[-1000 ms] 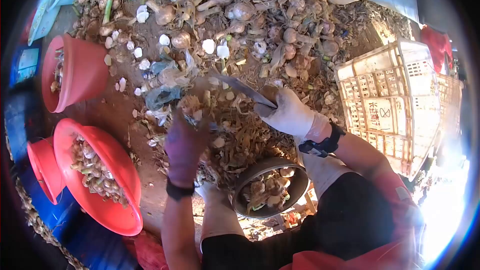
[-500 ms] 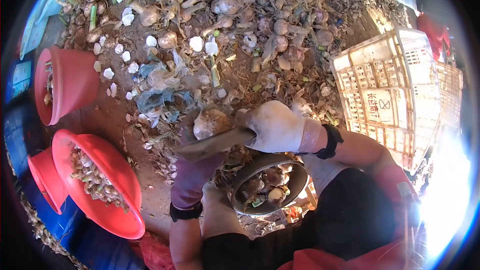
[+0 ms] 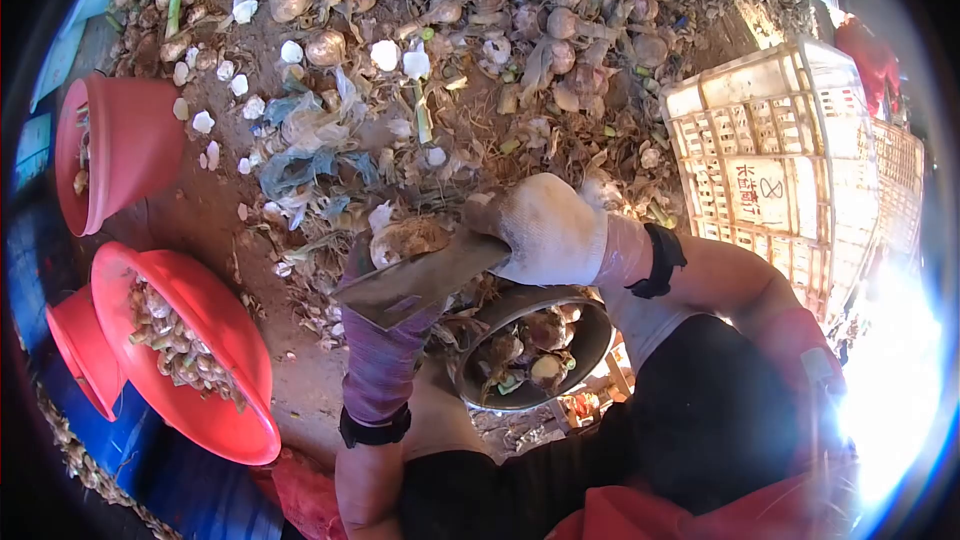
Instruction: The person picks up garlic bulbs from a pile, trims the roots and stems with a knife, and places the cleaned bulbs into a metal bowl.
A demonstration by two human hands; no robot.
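Beyond and left of the dark, round-rimmed bowl [image 3: 598, 338], a left hand [image 3: 381, 345] in purple fabric cupped a papery, rounded garlic bulb [image 3: 405, 239], its fingers partly hidden. Just beyond the bowl, the right hand [image 3: 550, 230], in soiled white cloth, clenched one end of a broad, dull blade [image 3: 425, 280], whose long axis slanted leftward over the left hand, on the bowl's side of the bulb.
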